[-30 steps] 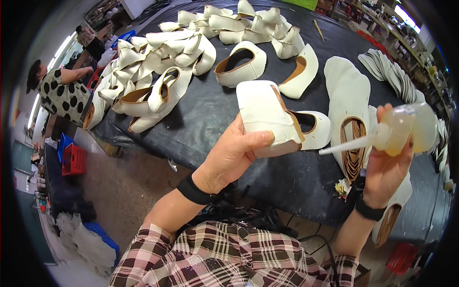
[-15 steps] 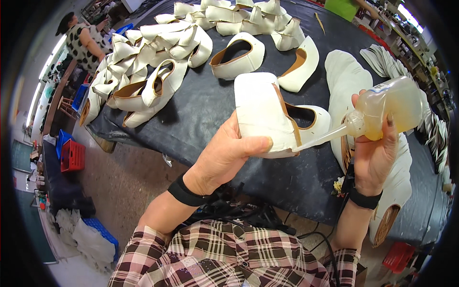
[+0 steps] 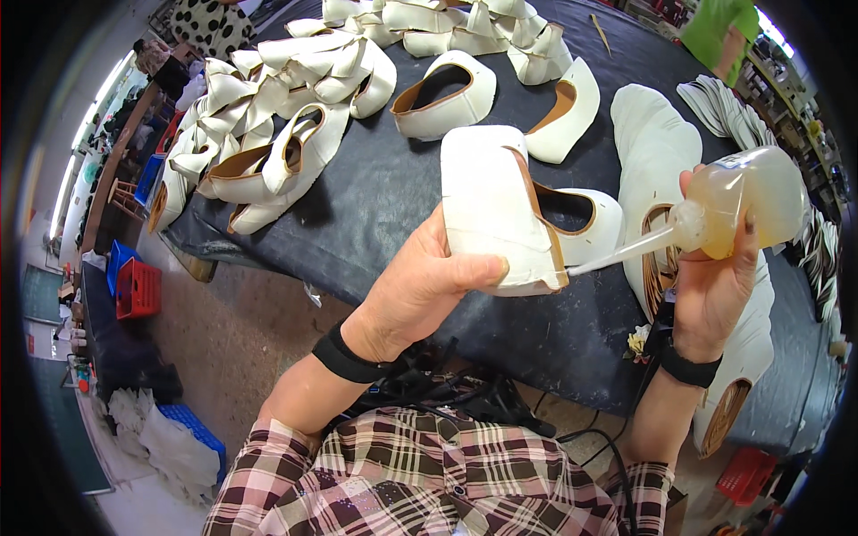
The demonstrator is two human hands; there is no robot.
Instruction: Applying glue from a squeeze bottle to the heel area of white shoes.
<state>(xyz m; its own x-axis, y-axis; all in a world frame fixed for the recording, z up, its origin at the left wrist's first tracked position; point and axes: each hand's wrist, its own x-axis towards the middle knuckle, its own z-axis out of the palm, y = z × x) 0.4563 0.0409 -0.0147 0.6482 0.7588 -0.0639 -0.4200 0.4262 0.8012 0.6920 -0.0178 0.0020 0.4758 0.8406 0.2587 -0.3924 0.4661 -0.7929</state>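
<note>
My left hand [image 3: 420,290] grips a white shoe upper [image 3: 500,205] from below, holding it sole side up over the edge of the dark table [image 3: 393,196]. A translucent squeeze bottle [image 3: 746,201] of yellowish glue is held in my right hand [image 3: 715,286]. Its long white nozzle points left, and the tip touches the lower right edge of the shoe upper. Both wrists wear black bands.
Several white shoe uppers [image 3: 295,116] lie piled across the table's far left and back. More white pieces [image 3: 652,143] and a stack of insoles [image 3: 724,103] sit at the right. Red and blue crates [image 3: 134,286] stand on the floor to the left. Another person [image 3: 214,18] stands at the far end.
The bottle swung from upright beside the shoe to nozzle-down against its lower edge. My left hand raised and tilted the shoe upper toward me. The view shifted closer to the table.
</note>
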